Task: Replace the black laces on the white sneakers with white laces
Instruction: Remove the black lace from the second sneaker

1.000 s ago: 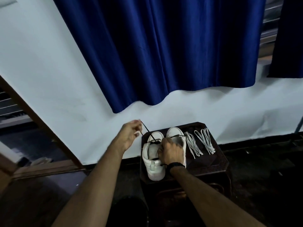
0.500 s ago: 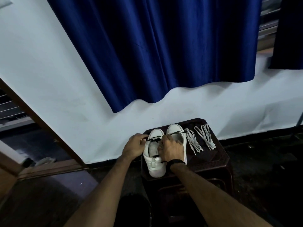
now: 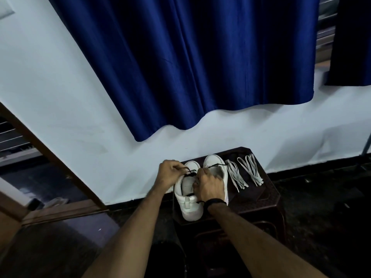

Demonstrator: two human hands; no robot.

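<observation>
Two white sneakers stand side by side on a dark wooden stool (image 3: 267,197), toes toward the wall. On the left sneaker (image 3: 188,205) a black lace (image 3: 189,171) runs across the upper eyelets. My left hand (image 3: 168,173) pinches that lace at the shoe's left side. My right hand (image 3: 208,185) grips the left sneaker's right edge near the tongue and covers part of the right sneaker (image 3: 215,163), which also shows a black lace. Two bundles of white laces (image 3: 236,175) lie on the stool to the right of the shoes.
A white wall stands just behind the stool, with a blue curtain (image 3: 190,67) hanging above. A brown door frame (image 3: 50,155) slants at the left. The floor around the stool is dark. A black band sits on my right wrist.
My left hand, earlier raised up and left pulling the black lace taut, has come back down to the left sneaker and pinches the lace there. My right hand stayed on the shoe.
</observation>
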